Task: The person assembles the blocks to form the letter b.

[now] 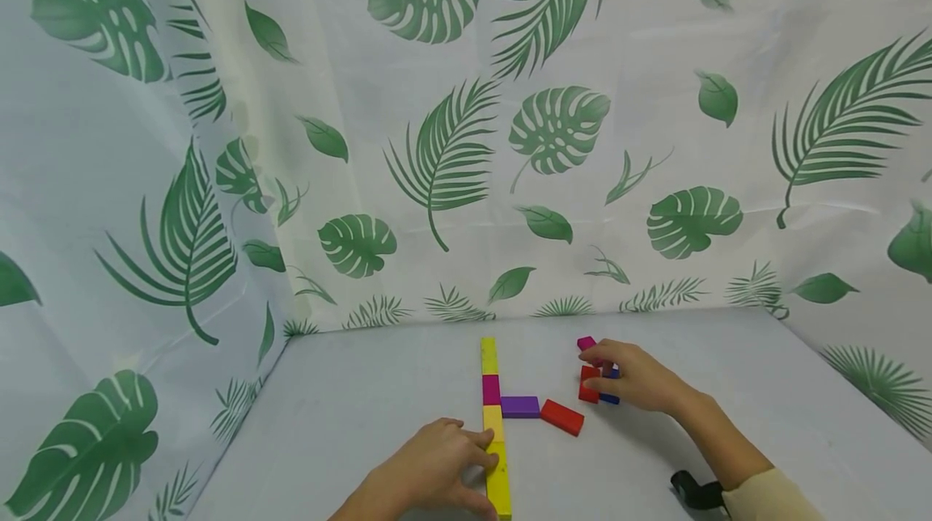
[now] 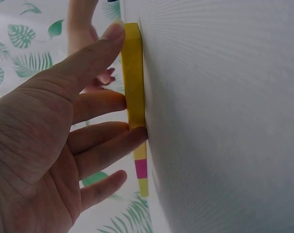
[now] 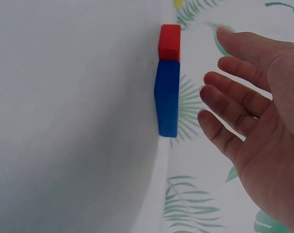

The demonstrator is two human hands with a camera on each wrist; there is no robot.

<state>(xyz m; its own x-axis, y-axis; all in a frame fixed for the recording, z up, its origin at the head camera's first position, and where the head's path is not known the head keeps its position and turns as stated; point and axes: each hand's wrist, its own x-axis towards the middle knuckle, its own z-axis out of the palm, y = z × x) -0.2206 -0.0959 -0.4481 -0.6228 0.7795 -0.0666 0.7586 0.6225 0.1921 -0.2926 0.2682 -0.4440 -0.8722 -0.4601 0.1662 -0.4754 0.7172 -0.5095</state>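
My left hand (image 1: 437, 464) rests its fingertips and thumb against the nearest yellow block (image 1: 499, 484), fingers fairly straight. That block ends a line with a lighter yellow block (image 1: 493, 419), a magenta block (image 1: 491, 390) and a far yellow block (image 1: 489, 355). A purple block (image 1: 520, 407) juts right from the line, and a tilted red block (image 1: 562, 417) sits at its right end. My right hand (image 1: 641, 375) hovers, fingers spread and holding nothing, beside a second red block (image 1: 588, 385) and blue blocks (image 3: 167, 97), which it partly hides in the head view.
Another magenta block (image 1: 586, 342) lies beyond the right hand's fingers. Near the right sleeve is a black object (image 1: 695, 493) on the white table (image 1: 379, 391). Leaf-printed white sheets (image 1: 466, 278) hang at the back and sides.
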